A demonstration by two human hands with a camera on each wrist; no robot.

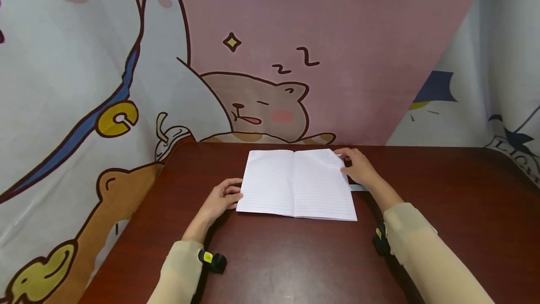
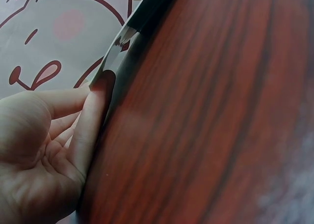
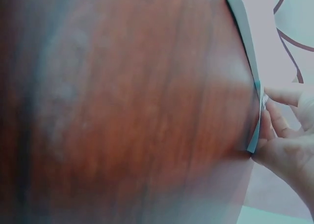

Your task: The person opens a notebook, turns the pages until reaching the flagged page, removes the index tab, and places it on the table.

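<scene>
An open notebook (image 1: 270, 182) with ruled white pages lies on the dark red-brown table. My left hand (image 1: 220, 198) is at its left edge; the left wrist view shows that hand (image 2: 46, 150) pinching the notebook's edge (image 2: 110, 57) between thumb and finger. At the upper right corner, my right hand (image 1: 358, 167) pinches the page edge. Seen from the right wrist, the fingers of that hand (image 3: 289, 130) meet at the notebook's side (image 3: 250, 52), where a thin blue-green strip (image 3: 255, 138) shows. A pale strip (image 1: 358, 187) sticks out past the notebook's right edge, under my right wrist.
The table (image 1: 278, 266) reaches back to a cloth (image 1: 371, 50) printed with cartoon animals, which hangs behind it and along its left side. Another printed cloth (image 1: 506, 107) hangs at the right. Dark cameras are strapped to both wrists.
</scene>
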